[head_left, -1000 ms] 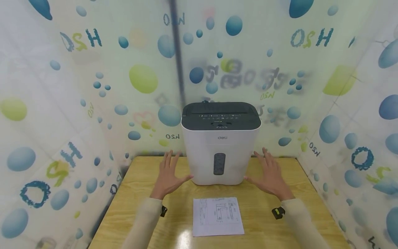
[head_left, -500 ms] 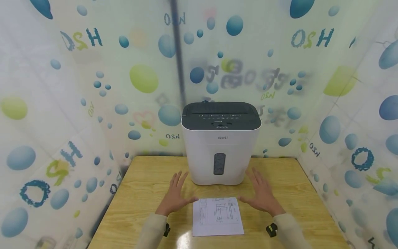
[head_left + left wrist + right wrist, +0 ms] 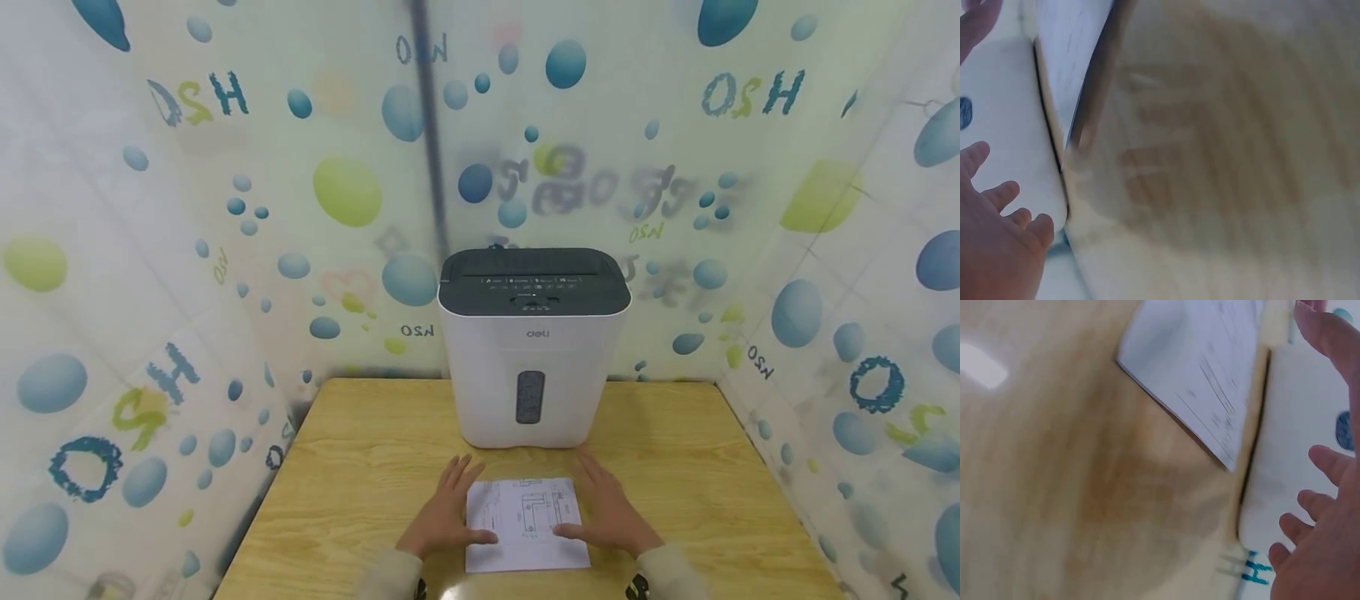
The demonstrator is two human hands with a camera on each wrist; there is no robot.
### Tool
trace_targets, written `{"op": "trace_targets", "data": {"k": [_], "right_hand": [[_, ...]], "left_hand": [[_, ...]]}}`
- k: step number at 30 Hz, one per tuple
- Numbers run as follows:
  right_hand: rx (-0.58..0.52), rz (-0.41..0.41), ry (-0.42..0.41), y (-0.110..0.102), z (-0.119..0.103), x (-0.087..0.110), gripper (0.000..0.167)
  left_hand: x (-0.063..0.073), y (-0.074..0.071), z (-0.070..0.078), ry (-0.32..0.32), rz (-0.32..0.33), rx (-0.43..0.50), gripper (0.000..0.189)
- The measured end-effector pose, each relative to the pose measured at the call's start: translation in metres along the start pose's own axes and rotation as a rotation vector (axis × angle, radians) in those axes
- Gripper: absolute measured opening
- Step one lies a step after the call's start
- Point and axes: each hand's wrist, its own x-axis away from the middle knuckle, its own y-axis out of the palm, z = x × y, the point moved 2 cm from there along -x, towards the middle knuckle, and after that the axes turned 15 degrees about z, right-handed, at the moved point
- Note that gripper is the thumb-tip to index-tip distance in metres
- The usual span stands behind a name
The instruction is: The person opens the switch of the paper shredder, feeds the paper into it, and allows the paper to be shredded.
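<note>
A white sheet of paper (image 3: 517,553) printed with a technical line drawing lies on the wooden table. My left hand (image 3: 447,518) is at its left edge, fingers stretched forward and thumb reaching over the sheet. On the opposite side my right hand (image 3: 607,512) mirrors it, the thumb over the paper's right part. Both wrist views show spread fingers, with the left hand (image 3: 997,231) and the right hand (image 3: 1322,519) holding nothing. Behind the paper stands a white paper shredder (image 3: 487,367) with a dark top, upright and apart from both hands.
The wooden table (image 3: 360,467) reaches back to a patterned curtain (image 3: 345,250) with blue and green dots, which also encloses both sides. The shredder stands near the table's back edge. Light glares off the table's front.
Both hands have come back from beside the shredder toward the front and closer together, and now flank the paper. Shredder and paper have stayed in place.
</note>
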Motion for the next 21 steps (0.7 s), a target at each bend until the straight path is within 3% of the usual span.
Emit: {"op": "trace_targets", "data": {"k": [7,11,16,21], "right_hand": [[-0.032,-0.109,-0.011,0.014,-0.009,0.009,0.103],[-0.024,-0.16,-0.019,0.023,-0.006,0.013,0.101],[-0.014,-0.234,0.009,0.03,-0.008,0.021,0.104],[0.002,-0.25,0.037,0.035,-0.008,0.024,0.104]], "left_hand": [[0.011,0.013,0.005,0.071,-0.086,-0.082,0.112],[0.017,0.018,0.004,0.114,-0.135,-0.074,0.101],[0.025,0.023,0.005,0.03,-0.221,-0.049,0.091],[0.027,0.024,0.008,0.009,-0.231,-0.075,0.085]]}}
